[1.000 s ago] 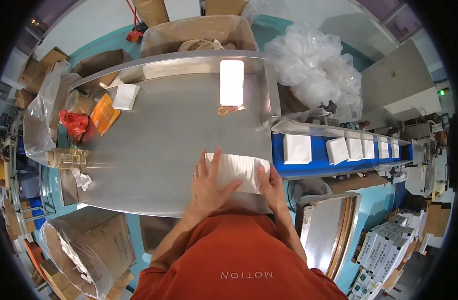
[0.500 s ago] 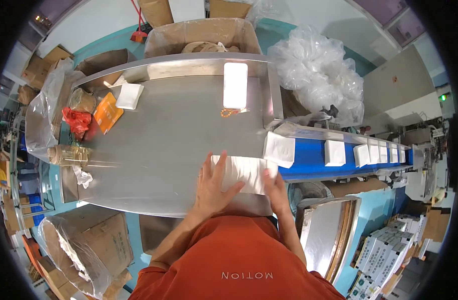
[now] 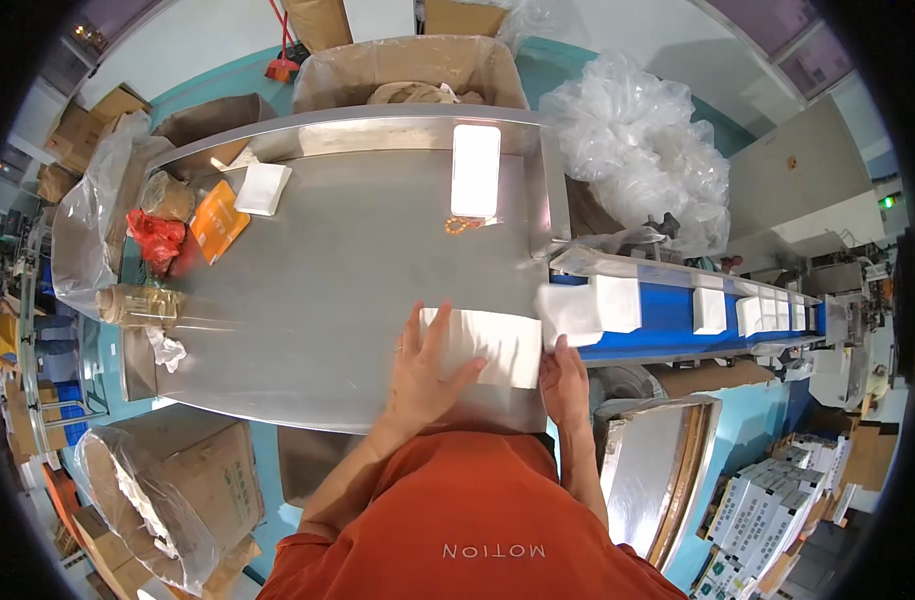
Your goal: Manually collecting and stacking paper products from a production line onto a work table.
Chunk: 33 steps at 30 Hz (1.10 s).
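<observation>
With the left hand spread wide against the white stack just below frame centre and the right hand half-curled beside its right end, grip on the blurred packet unclear, the stack's unsupported end could topple if that packet strikes it.

Bare table gives a wide passage from the left hand leftward to the tissue, bottle and red bag. Farther back, a lane runs between the white pack and the phone, ending at the raised rim. Rightward, the stack, the right hand and 2 packs crowd the mouth of the belt. Past those 2, 1 blue gap shows; the guard blocks its far side.
</observation>
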### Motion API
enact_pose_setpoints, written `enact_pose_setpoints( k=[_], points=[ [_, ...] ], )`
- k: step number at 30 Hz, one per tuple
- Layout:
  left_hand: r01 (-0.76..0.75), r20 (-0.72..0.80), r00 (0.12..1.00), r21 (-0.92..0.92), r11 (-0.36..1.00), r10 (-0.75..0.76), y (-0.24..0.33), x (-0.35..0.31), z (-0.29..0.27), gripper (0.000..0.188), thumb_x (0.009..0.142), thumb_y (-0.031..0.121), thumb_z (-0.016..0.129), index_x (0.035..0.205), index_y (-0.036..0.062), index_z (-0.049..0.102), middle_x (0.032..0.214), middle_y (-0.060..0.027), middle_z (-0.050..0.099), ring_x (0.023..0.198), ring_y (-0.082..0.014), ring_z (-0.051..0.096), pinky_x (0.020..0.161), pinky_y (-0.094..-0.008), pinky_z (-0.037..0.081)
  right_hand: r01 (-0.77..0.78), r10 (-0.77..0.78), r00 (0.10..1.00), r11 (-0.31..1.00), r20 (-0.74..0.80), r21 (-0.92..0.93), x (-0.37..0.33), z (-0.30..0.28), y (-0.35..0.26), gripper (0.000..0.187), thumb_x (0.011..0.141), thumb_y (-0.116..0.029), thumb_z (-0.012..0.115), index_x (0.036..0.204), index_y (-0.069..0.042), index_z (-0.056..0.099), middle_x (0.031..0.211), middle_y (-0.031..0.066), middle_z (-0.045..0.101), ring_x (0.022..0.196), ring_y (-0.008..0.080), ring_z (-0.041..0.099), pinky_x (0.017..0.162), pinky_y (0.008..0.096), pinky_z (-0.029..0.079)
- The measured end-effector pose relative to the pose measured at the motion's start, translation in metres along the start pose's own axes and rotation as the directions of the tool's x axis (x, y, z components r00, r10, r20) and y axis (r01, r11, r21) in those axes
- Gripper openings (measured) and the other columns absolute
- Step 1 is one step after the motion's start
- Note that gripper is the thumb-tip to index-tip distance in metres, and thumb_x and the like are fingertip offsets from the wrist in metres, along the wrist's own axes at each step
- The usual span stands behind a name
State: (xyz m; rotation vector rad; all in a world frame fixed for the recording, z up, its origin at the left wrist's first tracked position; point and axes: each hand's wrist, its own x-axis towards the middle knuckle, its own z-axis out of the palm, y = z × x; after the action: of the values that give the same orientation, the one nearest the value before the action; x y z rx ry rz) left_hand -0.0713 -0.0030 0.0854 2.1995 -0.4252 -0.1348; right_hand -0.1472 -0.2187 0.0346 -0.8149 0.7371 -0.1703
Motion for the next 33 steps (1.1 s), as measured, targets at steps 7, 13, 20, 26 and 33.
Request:
enact_pose_setpoints(
  k=[7,13,20,26,33],
  points=[
    [-0.014,-0.004,1.0,0.101,0.995,0.015,0.012,-0.004,0.014,0.093,0.077,0.042,0.079,0.152,0.0156,0.031,0.147,-0.0356,0.027,0.122,-0.0513,0.045,0.1,-0.0547,0.041,-0.019,0.053,0.997,0.843,0.048,-0.537,-0.01,0.027,0.007,0.055,0.098,-0.043,0.057,0.136,-0.003,0.051,0.114,0.0092,0.065,0.099,0.0156,0.059,0.085,0.0288,0.047],
    [0.009,-0.06,0.998,0.132,0.991,-0.001,0.003,-0.001,0.008,0.092,0.076,0.04,0.08,0.151,0.0156,0.033,0.145,-0.0371,0.027,0.12,-0.0519,0.046,0.099,-0.0544,0.041,-0.386,0.454,0.88,0.857,0.143,-0.341,-0.017,0.003,-0.003,0.027,0.098,-0.019,0.057,0.12,-0.003,0.058,0.106,0.0044,0.063,0.087,0.0133,0.059,0.074,0.033,0.05],
    [0.005,0.099,0.995,0.004,1.0,-0.006,0.012,-0.002,0.012,0.091,0.078,0.038,0.081,0.151,0.0122,0.033,0.143,-0.0377,0.031,0.132,-0.0533,0.036,0.104,-0.0565,0.038,0.061,-0.023,0.994,0.922,0.103,-0.383,-0.009,0.022,-0.004,0.044,0.102,-0.032,0.052,0.129,0.003,0.053,0.117,0.0144,0.063,0.109,0.0207,0.059,0.096,0.0319,0.047],
    [0.011,0.003,1.0,0.128,0.992,-0.011,0.016,-0.003,0.017,0.093,0.076,0.037,0.081,0.152,0.0171,0.032,0.146,-0.036,0.028,0.123,-0.0527,0.043,0.099,-0.0543,0.041,-0.247,0.248,0.969,0.961,-0.01,-0.124,-0.01,0.031,0.005,0.045,0.096,-0.031,0.063,0.125,0.003,0.056,0.113,0.0109,0.065,0.1,0.0174,0.062,0.082,0.0306,0.05],
    [-0.05,0.0,0.999,0.066,0.997,0.05,0.005,0.0,0.015,0.092,0.076,0.037,0.081,0.152,0.0173,0.032,0.147,-0.0352,0.026,0.124,-0.0522,0.042,0.1,-0.0542,0.041,-0.074,0.068,0.997,0.965,-0.03,-0.253,0.002,-0.01,0.014,0.026,0.098,-0.024,0.056,0.104,0.001,0.061,0.094,0.0083,0.066,0.083,0.0171,0.064,0.071,0.0304,0.051]
  ],
)
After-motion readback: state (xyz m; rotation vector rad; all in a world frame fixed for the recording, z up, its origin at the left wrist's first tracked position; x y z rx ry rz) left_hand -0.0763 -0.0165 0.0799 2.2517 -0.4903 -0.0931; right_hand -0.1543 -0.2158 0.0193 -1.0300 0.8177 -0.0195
